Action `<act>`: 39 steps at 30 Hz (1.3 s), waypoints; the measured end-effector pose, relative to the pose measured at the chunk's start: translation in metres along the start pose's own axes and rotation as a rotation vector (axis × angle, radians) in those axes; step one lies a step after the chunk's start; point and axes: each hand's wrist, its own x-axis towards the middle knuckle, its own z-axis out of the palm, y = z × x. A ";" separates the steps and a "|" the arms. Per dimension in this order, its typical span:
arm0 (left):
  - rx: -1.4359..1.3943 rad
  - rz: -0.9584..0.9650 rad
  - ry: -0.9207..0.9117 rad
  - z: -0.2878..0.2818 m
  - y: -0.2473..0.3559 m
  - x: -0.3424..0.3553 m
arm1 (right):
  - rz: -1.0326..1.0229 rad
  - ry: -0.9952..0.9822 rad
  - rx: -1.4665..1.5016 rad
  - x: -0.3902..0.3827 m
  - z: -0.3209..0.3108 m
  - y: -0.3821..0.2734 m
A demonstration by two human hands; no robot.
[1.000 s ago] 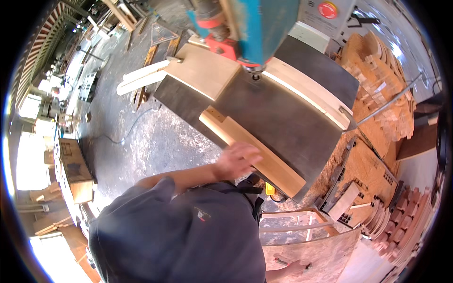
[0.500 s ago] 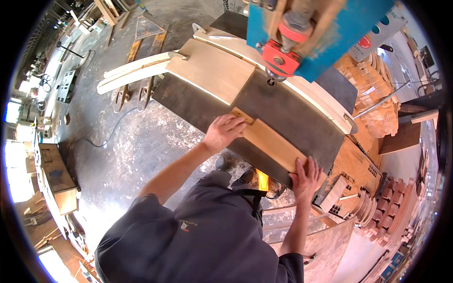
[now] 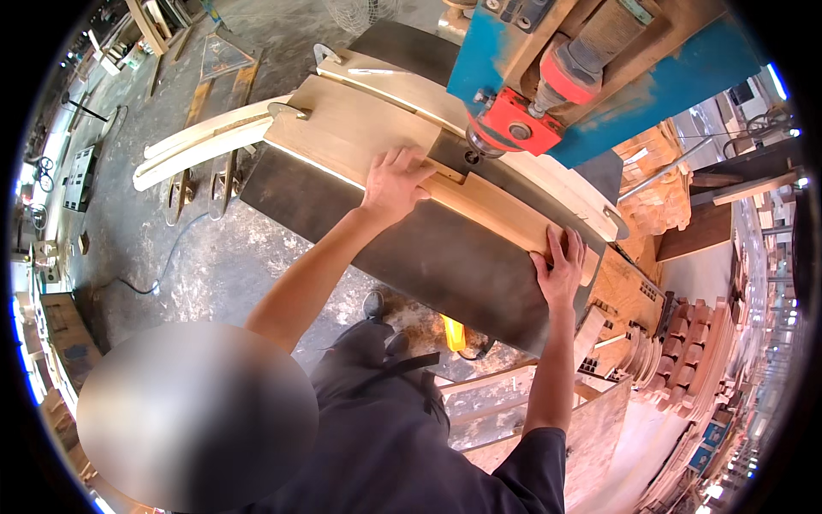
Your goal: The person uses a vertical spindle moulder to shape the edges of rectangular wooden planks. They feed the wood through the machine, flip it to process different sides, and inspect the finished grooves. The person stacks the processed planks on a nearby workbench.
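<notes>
A long wooden piece with a notch near its left end lies on the dark machine table. My left hand is closed over its left end, fingers curled on top, beside a pale wooden panel. At the other end, my right hand grips the piece with fingers over it and thumb on the near side. Just beyond the notch hangs the red and blue machine head, its lower tip close to the table. The underside of the piece is hidden.
Pale wooden guide strips run behind the piece. Long curved wood strips jut out at the left. Stacked wooden parts stand at the right. A yellow object is on the floor below the table.
Both hands have pushed the wooden piece away from me across the table, up against the panel's side and nearer the machine head. The view has also shifted.
</notes>
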 end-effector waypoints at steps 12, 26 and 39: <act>-0.117 0.027 0.019 0.010 -0.016 0.024 | -0.009 0.065 0.020 0.014 0.024 -0.001; -0.119 0.010 0.029 0.016 -0.012 0.029 | -0.022 0.080 0.047 0.021 0.025 0.004; -0.060 0.021 0.018 0.024 -0.015 0.037 | -0.038 0.076 0.025 0.026 0.033 0.014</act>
